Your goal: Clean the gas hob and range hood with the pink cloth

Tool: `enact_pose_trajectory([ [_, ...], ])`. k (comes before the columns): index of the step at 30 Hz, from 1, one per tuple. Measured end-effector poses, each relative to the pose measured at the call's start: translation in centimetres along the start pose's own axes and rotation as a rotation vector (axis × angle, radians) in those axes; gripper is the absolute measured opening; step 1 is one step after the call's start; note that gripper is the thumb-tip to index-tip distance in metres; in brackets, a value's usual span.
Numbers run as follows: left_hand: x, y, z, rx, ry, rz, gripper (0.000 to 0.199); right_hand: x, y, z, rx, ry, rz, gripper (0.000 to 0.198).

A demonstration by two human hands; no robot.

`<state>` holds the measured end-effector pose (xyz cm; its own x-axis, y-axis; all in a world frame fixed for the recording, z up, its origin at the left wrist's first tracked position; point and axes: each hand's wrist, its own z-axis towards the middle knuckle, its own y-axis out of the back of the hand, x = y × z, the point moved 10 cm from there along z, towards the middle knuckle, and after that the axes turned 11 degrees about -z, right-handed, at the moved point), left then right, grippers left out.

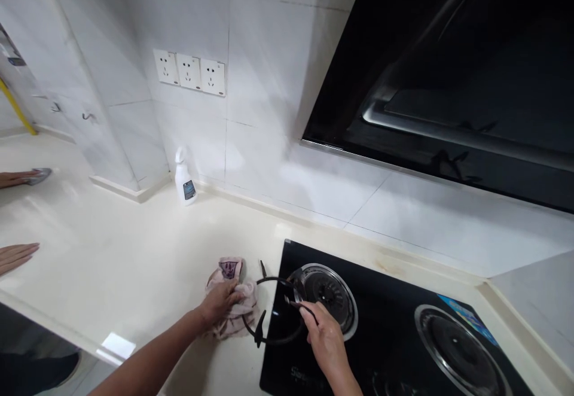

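Note:
A black ring-shaped pan support (273, 341) with short prongs is held up over the left edge of the black gas hob (376, 318). My right hand (326, 337) grips its right side, fingers closed round the ring. On the other side my left hand (219, 304) is closed on a pinkish cleaning cloth (226, 324), which wraps the ring's left part. Part of the cloth hangs down against the counter. Behind the ring lies the left burner (329, 294), bare of any support.
The right burner (461, 348) also has no support. A white spray bottle (184, 180) stands by the wall, below three sockets (189, 72). A black range hood (448, 85) overhangs the hob. At far left, a co-worker's hand presses a grey cloth (39, 176) on the pale counter (107, 246).

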<state>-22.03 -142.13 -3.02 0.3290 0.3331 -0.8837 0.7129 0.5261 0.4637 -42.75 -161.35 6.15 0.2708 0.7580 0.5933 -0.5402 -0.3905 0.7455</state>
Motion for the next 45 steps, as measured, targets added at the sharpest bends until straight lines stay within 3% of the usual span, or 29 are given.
enact_pose_trajectory([
  [5, -0.8, -0.9, 0.0, -0.009, -0.066, 0.081, 0.042, -1.4, 0.0, -0.3, 0.111, -0.052, 0.090, 0.044],
  [9, -0.8, -0.7, -0.1, -0.052, -0.087, 0.077, 0.046, -1.3, 0.4, -0.2, 0.100, -0.019, 0.048, 0.045],
  [15, 0.5, 1.0, 0.0, -0.232, -0.037, 0.018, 0.049, -0.1, 1.1, 0.0, 0.008, 0.055, -0.052, 0.048],
  [19, 1.4, 1.8, -0.3, -0.358, 0.011, -0.055, 0.050, -0.3, 0.9, -0.5, 0.022, 0.053, -0.076, 0.047],
  [24, 1.8, 2.6, -2.3, -0.436, 0.031, -0.111, 0.042, -1.2, 1.2, -1.3, 0.012, 0.050, -0.097, 0.046],
  [30, 2.5, 5.6, -5.9, -0.571, 0.070, -0.088, 0.029, -2.2, 2.2, -2.9, -0.007, 0.089, -0.236, 0.050],
  [35, 1.3, 5.0, -6.3, -0.451, 0.003, 0.140, 0.014, -2.3, 3.2, -4.2, -0.046, 0.104, -0.270, 0.045],
  [41, -0.9, 1.1, -5.8, -0.218, -0.077, 0.394, 0.028, -0.8, 3.0, -4.3, -0.116, 0.132, -0.366, 0.048],
  [43, -1.8, 0.2, -5.9, -0.189, -0.099, 0.377, 0.023, -0.6, 2.7, -4.3, -0.114, 0.132, -0.390, 0.048],
  [45, -3.0, 0.7, -5.9, -0.252, -0.100, 0.195, 0.027, -0.6, 2.5, -4.3, -0.113, 0.136, -0.412, 0.047],
])
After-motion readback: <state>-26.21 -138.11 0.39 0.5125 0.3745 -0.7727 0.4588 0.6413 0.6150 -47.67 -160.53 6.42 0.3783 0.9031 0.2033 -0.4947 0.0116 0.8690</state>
